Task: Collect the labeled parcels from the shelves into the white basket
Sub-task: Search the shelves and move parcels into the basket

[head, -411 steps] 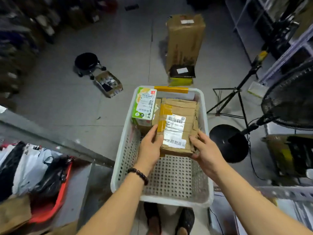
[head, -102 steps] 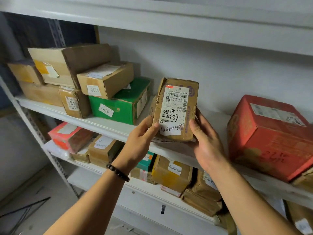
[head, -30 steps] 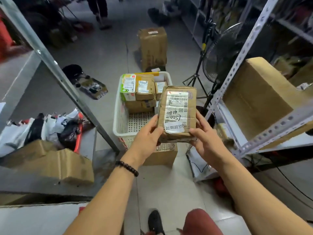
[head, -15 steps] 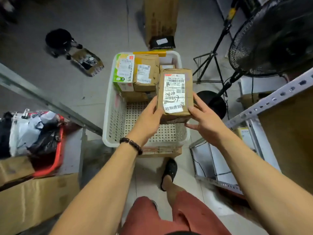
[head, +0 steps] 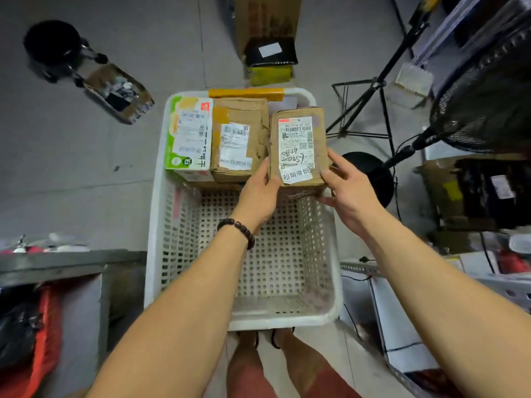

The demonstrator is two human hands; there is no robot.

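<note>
A brown cardboard parcel with a white handwritten label is over the far right part of the white perforated basket. My left hand grips its left edge and my right hand grips its right side. Inside the basket's far end lie a green-and-white labeled box and a brown labeled parcel, side by side on other parcels. The near half of the basket shows its bare bottom.
A tall cardboard box with a black parcel stands beyond the basket. A tripod and a black fan are at the right. A black stool and an open box sit far left. Shelf frames flank both sides.
I have walked up to the basket and lowered the parcel from in front of me to the far right of the basket, beside the other parcels.
</note>
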